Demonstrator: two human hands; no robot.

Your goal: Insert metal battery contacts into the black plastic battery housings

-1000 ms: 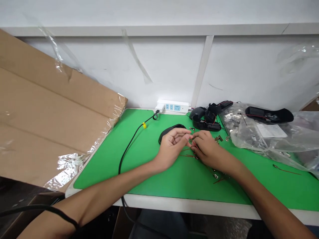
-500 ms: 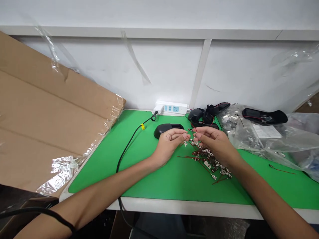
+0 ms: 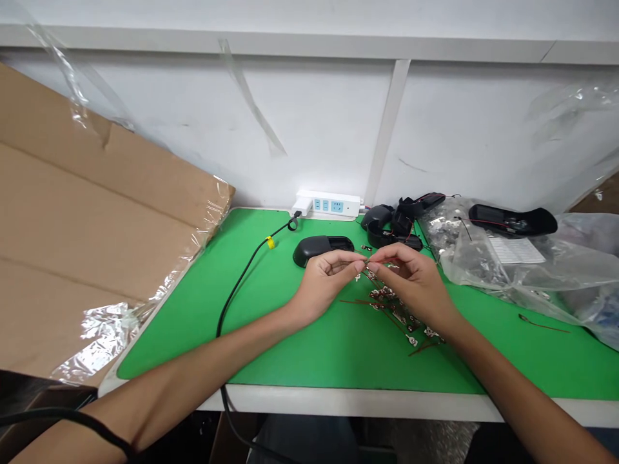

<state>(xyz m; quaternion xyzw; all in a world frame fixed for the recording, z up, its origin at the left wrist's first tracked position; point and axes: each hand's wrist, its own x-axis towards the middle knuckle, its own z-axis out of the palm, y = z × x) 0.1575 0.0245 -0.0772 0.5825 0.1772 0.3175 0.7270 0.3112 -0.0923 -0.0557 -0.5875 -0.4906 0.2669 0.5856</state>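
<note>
Over the green table, my left hand [image 3: 329, 280] and my right hand [image 3: 411, 277] meet fingertip to fingertip, both pinched. A thin red wire [image 3: 389, 261] shows along the right fingers. Whatever small piece sits in my left fingertips is too tiny to name. Beneath the hands lies a loose pile of small metal contact plates [image 3: 411, 340] with brown-red wires, partly hidden by my right hand. Just behind my left hand rests a black, rounded plastic shell [image 3: 322, 248] with an open recess.
A white power strip [image 3: 333, 205] with a plugged-in black cable [image 3: 242, 276] stands against the wall. Black plastic parts [image 3: 394, 225] and a clear bag [image 3: 483, 267] of metal pieces lie right. A single wired piece [image 3: 541, 324] lies far right. Cardboard [image 3: 97, 225] leans left.
My hands have come together so the fingertips touch, the right one moving left. The view has shifted slightly.
</note>
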